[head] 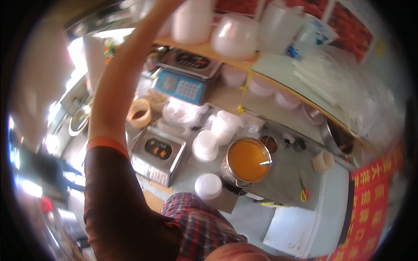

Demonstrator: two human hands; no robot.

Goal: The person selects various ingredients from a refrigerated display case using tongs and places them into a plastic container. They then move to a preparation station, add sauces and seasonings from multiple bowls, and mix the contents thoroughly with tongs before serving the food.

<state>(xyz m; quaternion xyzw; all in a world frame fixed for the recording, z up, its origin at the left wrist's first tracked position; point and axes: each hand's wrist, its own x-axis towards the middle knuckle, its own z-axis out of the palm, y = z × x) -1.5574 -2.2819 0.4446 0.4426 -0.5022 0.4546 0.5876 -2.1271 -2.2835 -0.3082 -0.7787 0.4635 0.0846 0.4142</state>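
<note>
My left arm in a brown sleeve with an orange cuff reaches up past the top edge, so my left hand is out of view. My right hand is also out of view; bare skin shows at the bottom edge, blurred. Before me, a steel pot [228, 173] on a grey worktop [287, 176] holds orange liquid [246, 156], with a utensil's pale end at its right side. Next to it are white lidded tubs [208, 186] and a stack of white plastic containers [205, 145]. To their left is a steel-topped scale [176, 150].
Scissors [304, 194] with yellow-red handles lie at the right. A blue-keyed scale [178, 85] stands below a wooden shelf [235, 58] of plastic-wrapped stacks [235, 36]. A brown jar [139, 113] is near my forearm. A red banner with writing [369, 202] hangs at the right.
</note>
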